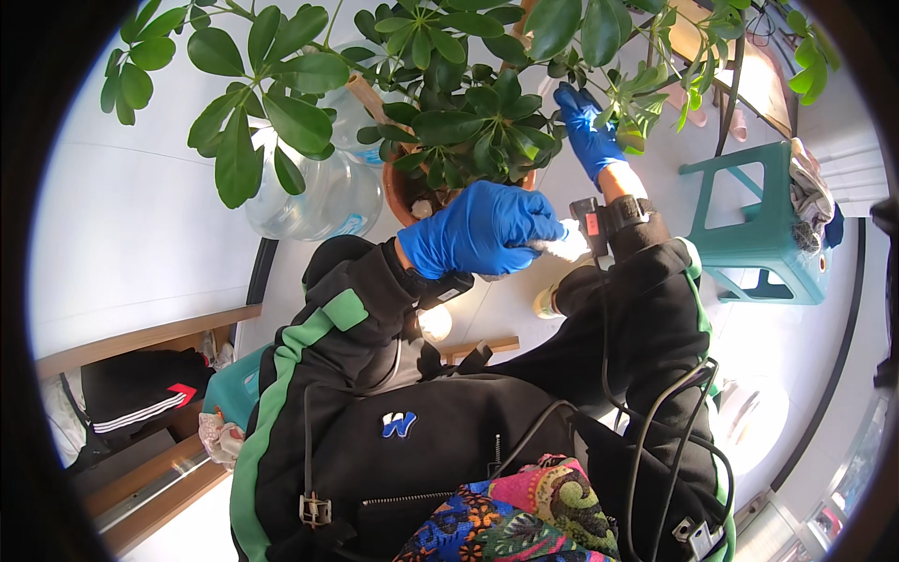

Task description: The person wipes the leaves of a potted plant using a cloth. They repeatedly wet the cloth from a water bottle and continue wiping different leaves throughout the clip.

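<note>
My left hand, in a blue glove, is closed around a whitish, crumpled cloth or tissue that sticks out to the right in bright light. It is in front of a leafy green potted plant, over the near side of the brown pot. My right hand, also gloved in blue, reaches out at the plant's right side. Its fingers are stretched upward beside the leaves, which partly overlap it; whether it grips a leaf cannot be told. Small dark devices are strapped at both wrists.
Large clear water bottles stand left of the pot. At right is a green plastic stool with cloths on it. A wooden shelf holds dark clothing at left. Cables run along my right arm; a patterned cloth lies at my front.
</note>
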The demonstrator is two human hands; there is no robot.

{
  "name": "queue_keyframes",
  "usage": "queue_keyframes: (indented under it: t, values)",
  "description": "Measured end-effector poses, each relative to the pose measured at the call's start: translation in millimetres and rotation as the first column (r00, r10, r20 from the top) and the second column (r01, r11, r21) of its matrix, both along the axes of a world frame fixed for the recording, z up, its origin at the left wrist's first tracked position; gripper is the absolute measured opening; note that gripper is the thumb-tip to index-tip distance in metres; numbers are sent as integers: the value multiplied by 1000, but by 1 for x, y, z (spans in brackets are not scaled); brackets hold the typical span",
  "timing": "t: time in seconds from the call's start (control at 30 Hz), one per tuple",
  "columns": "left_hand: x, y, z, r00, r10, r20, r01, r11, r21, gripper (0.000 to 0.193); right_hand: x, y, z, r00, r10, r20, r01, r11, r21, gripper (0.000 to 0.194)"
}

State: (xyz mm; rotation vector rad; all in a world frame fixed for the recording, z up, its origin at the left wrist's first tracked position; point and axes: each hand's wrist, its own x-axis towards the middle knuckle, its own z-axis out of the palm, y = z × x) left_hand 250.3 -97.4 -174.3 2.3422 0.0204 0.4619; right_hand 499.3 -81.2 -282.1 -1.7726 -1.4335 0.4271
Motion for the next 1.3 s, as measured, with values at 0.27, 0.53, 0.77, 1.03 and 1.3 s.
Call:
queue_keyframes:
  t: [0.27,0.53,0.77,1.03,1.3]
  values:
    - [15,-2,-8,991,-100,-88,53,903,-427,35,17,16,-3,892,2,-452,-99,977,-189,68]
    - [45,31,-15,990,-43,-138,21,988,-155,33,26,11,13,653,124,-747,-363,917,-165,71]
    - [27,45,5,934,358,18,-303,816,-492,29,40,12,18,523,99,-847,-436,884,-166,63]
    - [44,37,-14,788,588,180,-598,802,-3,35,33,-5,15,537,111,-836,-408,902,-142,63]
    - [70,36,-41,792,576,201,-524,473,709,12,26,-7,5,545,132,-828,-368,925,-95,62]
